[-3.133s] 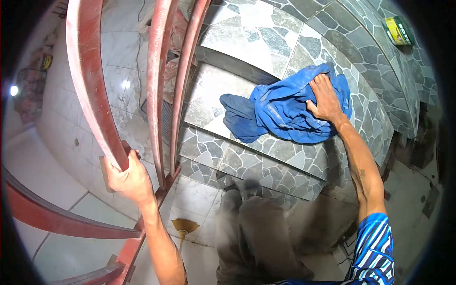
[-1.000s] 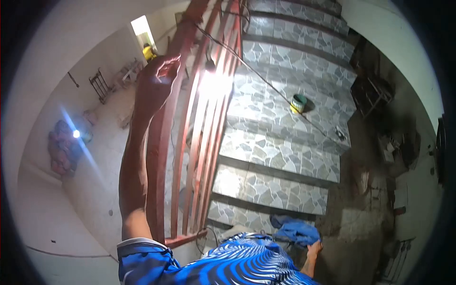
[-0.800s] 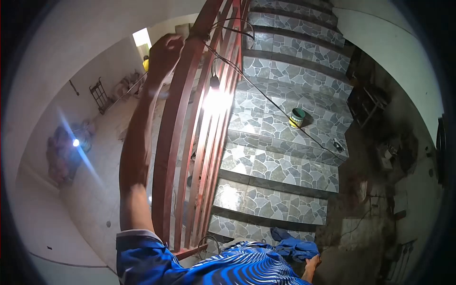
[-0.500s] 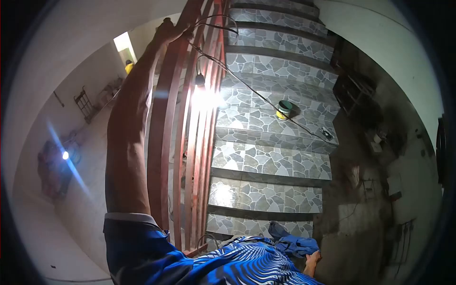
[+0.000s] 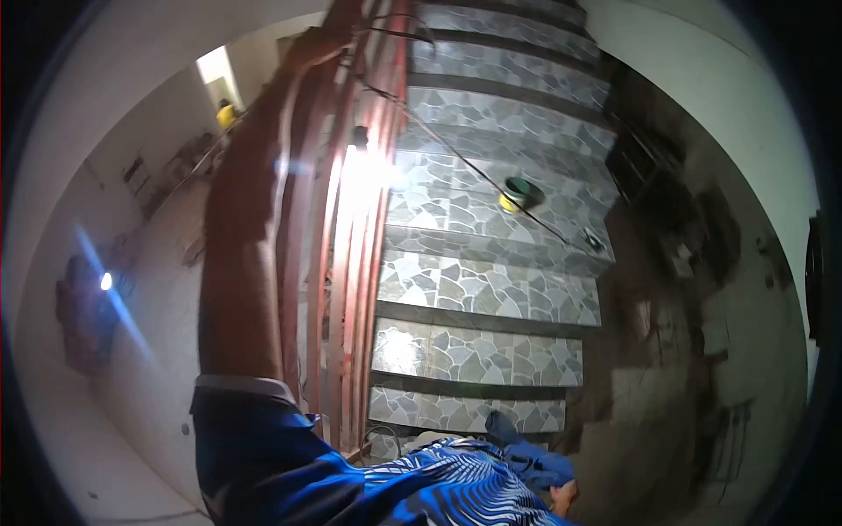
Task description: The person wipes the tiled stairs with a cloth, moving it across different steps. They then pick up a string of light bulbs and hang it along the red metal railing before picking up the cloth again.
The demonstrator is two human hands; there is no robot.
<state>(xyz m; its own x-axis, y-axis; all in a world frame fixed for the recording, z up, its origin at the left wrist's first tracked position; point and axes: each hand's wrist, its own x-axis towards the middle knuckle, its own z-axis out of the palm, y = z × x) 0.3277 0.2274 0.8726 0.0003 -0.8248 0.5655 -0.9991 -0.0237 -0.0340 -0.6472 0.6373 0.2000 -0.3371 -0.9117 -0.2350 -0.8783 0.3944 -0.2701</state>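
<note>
Along the upper left, my left arm reaches out and my left hand [image 5: 317, 48] is closed over the red handrail [image 5: 346, 22]; its fingers are partly hidden and blurred. Dark cables [image 5: 438, 140] run beside that hand and down across the steps. Below it, a lit bulb [image 5: 364, 171] hangs by the red balusters, its glare washing out their edges. At the bottom, my right hand [image 5: 564, 498] is closed at the edge of a bunched blue cloth [image 5: 535, 463], low beside my patterned blue shirt. Some of its fingers are hidden.
Stone-patterned tiled stairs [image 5: 478, 285] rise ahead. A green and yellow bucket [image 5: 515, 195] stands on a wider step, with a small object [image 5: 593, 238] near its right edge. Right of the stairs lies a lower, dark floor [image 5: 640, 456]. A person in yellow [image 5: 226, 114] is far left.
The view has shifted, so the stairs and bucket appear slightly farther left and higher. My right hand and the cloth sit lower in view. The left hand remains on the handrail.
</note>
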